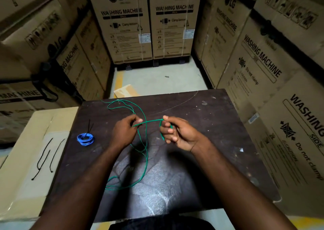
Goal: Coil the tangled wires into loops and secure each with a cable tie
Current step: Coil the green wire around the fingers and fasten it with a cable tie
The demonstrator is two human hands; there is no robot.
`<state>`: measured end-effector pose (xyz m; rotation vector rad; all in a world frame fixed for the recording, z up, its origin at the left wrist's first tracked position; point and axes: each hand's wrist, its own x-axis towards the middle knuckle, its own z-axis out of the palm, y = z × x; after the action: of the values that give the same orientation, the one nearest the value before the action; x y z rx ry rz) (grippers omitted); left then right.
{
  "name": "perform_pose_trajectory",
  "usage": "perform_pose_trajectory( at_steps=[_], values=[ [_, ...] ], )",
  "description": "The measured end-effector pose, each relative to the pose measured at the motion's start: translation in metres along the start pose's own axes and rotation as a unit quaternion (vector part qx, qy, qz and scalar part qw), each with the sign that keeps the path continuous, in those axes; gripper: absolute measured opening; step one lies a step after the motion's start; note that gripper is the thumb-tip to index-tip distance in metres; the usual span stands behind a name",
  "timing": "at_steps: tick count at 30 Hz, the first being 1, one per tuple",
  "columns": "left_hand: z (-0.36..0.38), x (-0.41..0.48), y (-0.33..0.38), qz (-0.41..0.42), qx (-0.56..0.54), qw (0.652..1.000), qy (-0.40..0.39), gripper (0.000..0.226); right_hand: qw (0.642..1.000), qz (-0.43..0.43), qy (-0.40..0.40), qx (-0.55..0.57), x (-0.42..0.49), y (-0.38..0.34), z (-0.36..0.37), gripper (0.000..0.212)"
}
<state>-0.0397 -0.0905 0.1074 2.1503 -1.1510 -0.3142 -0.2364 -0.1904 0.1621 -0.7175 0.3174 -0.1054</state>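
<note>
In the middle of the frame, the left hand (124, 133) and right hand (172, 133) each pinch the green wire (151, 121). The person should hold it tight and wind same-size loops.

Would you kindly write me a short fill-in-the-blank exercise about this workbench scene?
The wire pinched by the left hand and the right hand is ____.
The tied coil on the table is ____.
The spare cable ties lie on a box made of ____.
Missing words: green; blue; cardboard.
</note>
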Motion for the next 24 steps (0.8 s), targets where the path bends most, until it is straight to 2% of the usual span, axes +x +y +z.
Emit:
perform_pose_trajectory(
  at_steps=[3,6,8,12,13,14,15,17,18,22,24],
  values=[
    [0.003,-0.006,-0.003,0.091,0.045,0.995,-0.007,0.010,0.993,-0.049,-0.034,0.100,0.000,-0.010,0.000,0.032],
    [0.003,-0.012,-0.012,0.116,0.026,0.993,-0.005,0.020,0.983,-0.092,-0.028,0.156,0.003,-0.021,-0.004,0.034],
    [0.004,-0.014,-0.015,0.101,0.020,0.995,-0.018,0.024,0.979,-0.111,-0.018,0.172,0.007,-0.022,-0.006,0.034],
    [0.002,-0.017,-0.020,0.023,0.103,0.994,-0.020,0.035,0.963,-0.146,-0.024,0.227,0.011,-0.026,-0.011,0.028],
    [0.002,-0.018,-0.022,0.006,0.073,0.997,-0.030,0.033,0.962,-0.156,-0.015,0.224,0.012,-0.028,-0.011,0.029],
    [0.001,-0.019,-0.021,-0.018,-0.007,0.998,-0.053,0.027,0.961,-0.166,-0.001,0.222,0.011,-0.031,-0.012,0.031],
    [0.000,-0.021,-0.017,-0.053,-0.126,0.987,-0.085,0.021,0.958,-0.181,0.013,0.223,0.011,-0.034,-0.013,0.032],
    [-0.003,-0.026,-0.007,-0.140,-0.349,0.920,-0.112,0.021,0.947,-0.214,0.038,0.237,0.009,-0.040,-0.017,0.031],
    [-0.006,-0.028,-0.004,-0.168,-0.408,0.891,-0.102,0.023,0.941,-0.224,0.048,0.247,0.009,-0.042,-0.020,0.030],
    [-0.014,-0.028,0.000,-0.225,-0.502,0.830,-0.090,0.034,0.932,-0.230,0.057,0.275,0.008,-0.044,-0.024,0.024],
    [-0.013,-0.026,-0.004,-0.249,-0.557,0.787,-0.092,0.037,0.930,-0.240,0.048,0.275,0.008,-0.045,-0.020,0.022]
  ],
)
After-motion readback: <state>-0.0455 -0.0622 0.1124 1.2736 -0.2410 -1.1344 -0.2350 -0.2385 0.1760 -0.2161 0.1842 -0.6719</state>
